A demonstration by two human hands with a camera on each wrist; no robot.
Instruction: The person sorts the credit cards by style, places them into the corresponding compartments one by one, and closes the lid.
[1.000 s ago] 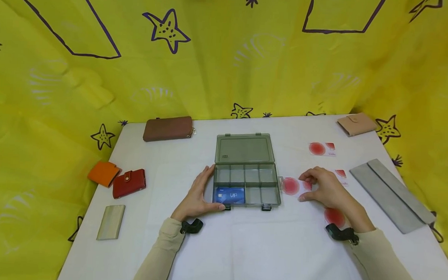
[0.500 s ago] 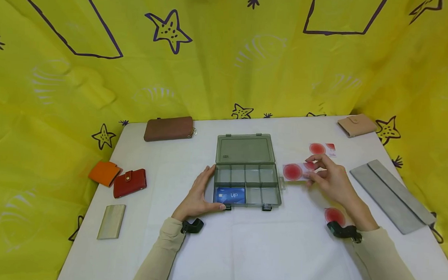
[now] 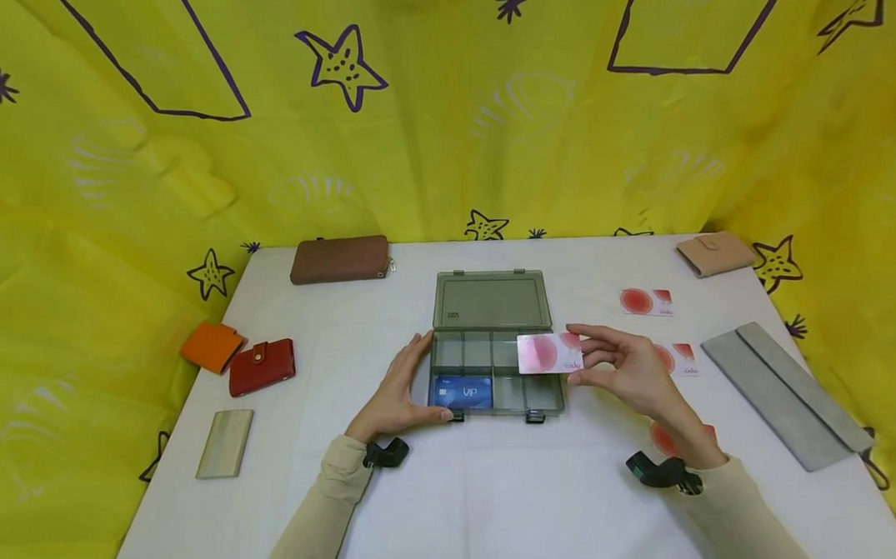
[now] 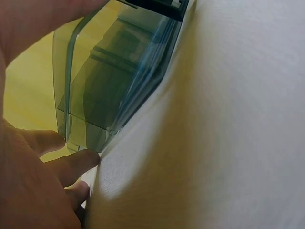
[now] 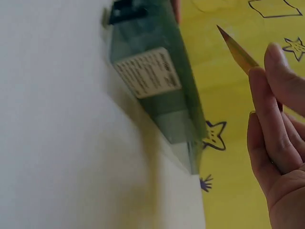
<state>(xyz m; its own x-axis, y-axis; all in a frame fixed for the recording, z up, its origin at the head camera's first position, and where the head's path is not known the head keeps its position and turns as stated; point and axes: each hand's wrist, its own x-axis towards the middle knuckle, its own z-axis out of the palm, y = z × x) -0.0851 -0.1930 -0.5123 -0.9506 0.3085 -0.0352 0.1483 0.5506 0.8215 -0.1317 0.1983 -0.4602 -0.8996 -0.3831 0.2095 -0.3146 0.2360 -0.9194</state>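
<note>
A grey see-through compartment box (image 3: 492, 369) lies open at the table's middle, lid (image 3: 492, 300) tipped back. A blue VIP card (image 3: 461, 391) sits in its front left compartment. My left hand (image 3: 401, 390) rests against the box's left side, thumb at the front corner; in the left wrist view its fingers (image 4: 71, 164) touch the box wall (image 4: 114, 81). My right hand (image 3: 627, 371) pinches a white card with a red disc (image 3: 550, 353) and holds it over the box's right compartments. The right wrist view shows this card edge-on (image 5: 238, 50) beside the box (image 5: 152, 81).
Two more red-disc cards (image 3: 645, 301) (image 3: 681, 358) lie right of the box, another (image 3: 666, 439) partly under my right wrist. A grey long pouch (image 3: 784, 394) and beige wallet (image 3: 714, 253) are at right. Brown (image 3: 340, 259), orange (image 3: 211, 346), red (image 3: 262, 366) wallets and a metal case (image 3: 225, 442) are at left.
My right hand lifted the red-disc card from the table right of the box and carried it left, over the box's right compartments. The left hand stayed on the box.
</note>
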